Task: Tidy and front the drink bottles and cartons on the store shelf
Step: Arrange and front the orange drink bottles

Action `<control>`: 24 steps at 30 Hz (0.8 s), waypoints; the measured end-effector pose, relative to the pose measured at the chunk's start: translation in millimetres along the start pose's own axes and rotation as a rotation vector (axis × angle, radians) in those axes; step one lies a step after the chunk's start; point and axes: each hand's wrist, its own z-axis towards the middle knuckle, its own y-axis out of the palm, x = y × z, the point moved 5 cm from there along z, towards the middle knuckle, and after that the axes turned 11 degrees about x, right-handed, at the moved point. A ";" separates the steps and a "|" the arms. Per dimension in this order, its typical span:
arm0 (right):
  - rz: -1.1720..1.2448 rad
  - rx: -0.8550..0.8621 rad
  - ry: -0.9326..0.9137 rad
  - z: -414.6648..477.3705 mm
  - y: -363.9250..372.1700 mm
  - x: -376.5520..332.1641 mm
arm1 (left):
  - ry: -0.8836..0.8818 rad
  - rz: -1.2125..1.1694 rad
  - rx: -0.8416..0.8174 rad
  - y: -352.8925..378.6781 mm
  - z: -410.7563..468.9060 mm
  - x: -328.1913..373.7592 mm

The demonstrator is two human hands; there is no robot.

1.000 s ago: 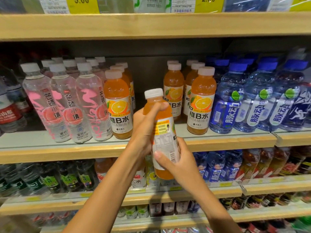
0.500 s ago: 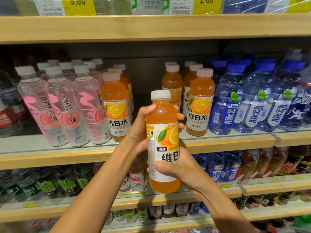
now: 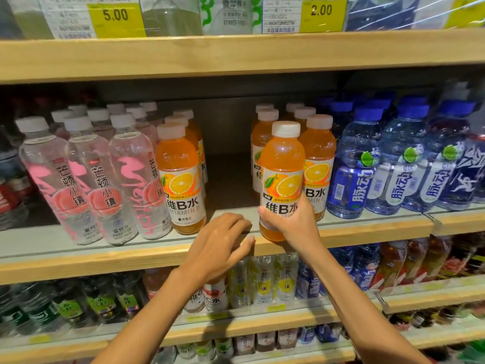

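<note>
An orange vitamin drink bottle (image 3: 283,166) with a white cap stands upright at the front edge of the middle shelf (image 3: 105,261), its orange-slice label facing me. My right hand (image 3: 294,222) grips its lower part. My left hand (image 3: 220,245) has relaxed fingers that rest on the shelf's front lip, just left of the bottle, holding nothing. Behind and right of the held bottle stand more orange bottles (image 3: 319,164). Another orange row (image 3: 181,179) stands to the left, with a dark gap between the two rows.
Clear bottles with pink labels (image 3: 86,179) fill the shelf's left part and blue-capped water bottles (image 3: 372,164) the right. Price tags (image 3: 115,19) hang on the shelf above. Lower shelves hold green, yellow and blue labelled bottles (image 3: 259,282).
The bottle was turned so that its label faces front, then moved up and right onto the shelf edge. My left hand let go of it and dropped onto the shelf lip.
</note>
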 end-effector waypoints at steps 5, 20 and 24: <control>-0.100 0.030 -0.058 2.1 8.0 4.7 | 0.092 0.121 0.009 6.8 1.5 1.5; -0.608 0.396 -0.272 -25.4 -4.3 -2.7 | 0.060 0.125 -0.013 5.5 -1.6 4.4; -0.694 0.405 -0.325 -23.2 -3.1 -4.7 | 0.042 0.127 -0.026 4.5 -1.9 5.1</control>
